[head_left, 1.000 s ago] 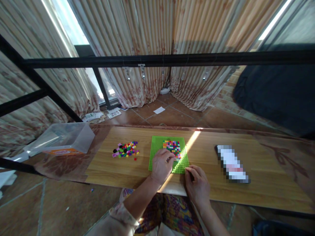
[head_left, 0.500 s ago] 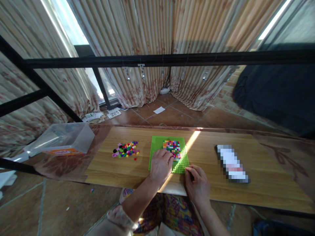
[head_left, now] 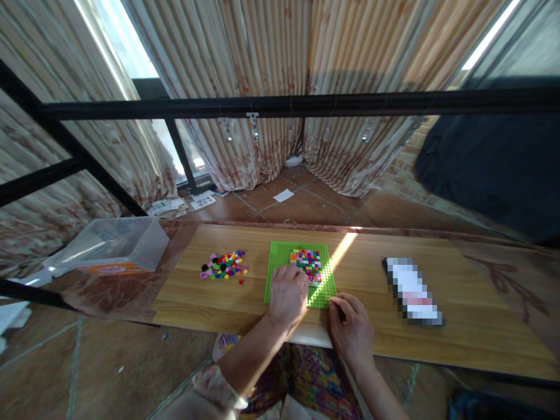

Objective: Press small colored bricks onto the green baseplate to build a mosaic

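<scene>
A green studded baseplate (head_left: 276,252) lies in front of me, bearing a square patch of small multicoloured building bricks (head_left: 311,265). My left hand (head_left: 289,294) reaches over the plate, fingers curled down against the patch's lower left part. Its fingertips are hidden, so whatever they may pinch does not show. At the plate's near right corner is my right hand (head_left: 352,326), its thumb and forefinger closed on the edge there. To the left lies a loose pile of small bricks (head_left: 225,265), with a single red brick (head_left: 240,282) just apart from it.
A wooden board (head_left: 359,274) forms the work surface. On its right side rests a phone (head_left: 413,291) with a blurred screen. A clear plastic box (head_left: 131,245) stands beyond the left end. Behind the board runs a black metal bar (head_left: 280,108) in front of curtains (head_left: 262,52).
</scene>
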### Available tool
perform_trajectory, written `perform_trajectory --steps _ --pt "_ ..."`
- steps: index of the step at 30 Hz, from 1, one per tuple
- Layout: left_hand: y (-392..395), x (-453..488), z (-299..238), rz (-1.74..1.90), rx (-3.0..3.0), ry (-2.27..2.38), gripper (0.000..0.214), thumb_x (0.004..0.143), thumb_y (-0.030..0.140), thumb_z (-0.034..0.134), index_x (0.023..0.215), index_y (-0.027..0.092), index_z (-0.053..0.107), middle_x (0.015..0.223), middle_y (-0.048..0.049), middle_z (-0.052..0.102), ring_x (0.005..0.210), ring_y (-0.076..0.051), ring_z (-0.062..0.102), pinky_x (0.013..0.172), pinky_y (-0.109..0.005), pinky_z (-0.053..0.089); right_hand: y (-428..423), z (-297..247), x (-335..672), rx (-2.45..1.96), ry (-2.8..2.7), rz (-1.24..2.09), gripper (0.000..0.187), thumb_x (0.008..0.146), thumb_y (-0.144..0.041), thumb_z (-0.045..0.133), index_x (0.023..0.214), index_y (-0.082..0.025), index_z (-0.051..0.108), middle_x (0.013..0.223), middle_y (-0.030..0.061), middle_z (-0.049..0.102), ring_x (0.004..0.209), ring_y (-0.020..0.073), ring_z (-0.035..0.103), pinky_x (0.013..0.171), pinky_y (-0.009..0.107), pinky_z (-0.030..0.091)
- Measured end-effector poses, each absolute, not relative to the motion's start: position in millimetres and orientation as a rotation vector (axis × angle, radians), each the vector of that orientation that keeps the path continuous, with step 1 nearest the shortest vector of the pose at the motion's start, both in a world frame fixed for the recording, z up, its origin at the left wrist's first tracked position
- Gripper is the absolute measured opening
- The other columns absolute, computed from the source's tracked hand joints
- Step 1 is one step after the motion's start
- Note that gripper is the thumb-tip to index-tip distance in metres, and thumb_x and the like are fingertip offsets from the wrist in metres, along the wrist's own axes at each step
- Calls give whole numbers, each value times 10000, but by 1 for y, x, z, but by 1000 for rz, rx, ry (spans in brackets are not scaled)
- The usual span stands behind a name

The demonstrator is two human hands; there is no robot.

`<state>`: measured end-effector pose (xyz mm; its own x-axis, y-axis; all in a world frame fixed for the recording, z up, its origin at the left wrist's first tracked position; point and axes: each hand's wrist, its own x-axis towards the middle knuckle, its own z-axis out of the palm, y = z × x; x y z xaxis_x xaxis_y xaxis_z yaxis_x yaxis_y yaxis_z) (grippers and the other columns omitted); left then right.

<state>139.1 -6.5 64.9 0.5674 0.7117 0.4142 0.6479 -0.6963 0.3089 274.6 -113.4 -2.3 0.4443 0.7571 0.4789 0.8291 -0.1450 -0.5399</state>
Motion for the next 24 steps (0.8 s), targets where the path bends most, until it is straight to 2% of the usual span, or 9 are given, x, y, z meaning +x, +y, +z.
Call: perform_trajectory --steps 16,24 --pt "-8 143 55 890 2638 1142 194 905 248 495 741 203 588 833 -31 601 826 -177 514 752 -346 367 -113 -3 275 -1919 -1342 -129 223 889 -345 494 887 -200 664 957 69 639 920 187 571 830 336 475" --pt "-9 137 51 958 2549 1147 86 885 258 542 871 218 617 896 -28 612 895 -189 532 820 -347 409 -113 -4 274 -1923 -1334 -143 215 888 -341 498 894 -204 664 959 62 642 924 182 571 831 326 474"
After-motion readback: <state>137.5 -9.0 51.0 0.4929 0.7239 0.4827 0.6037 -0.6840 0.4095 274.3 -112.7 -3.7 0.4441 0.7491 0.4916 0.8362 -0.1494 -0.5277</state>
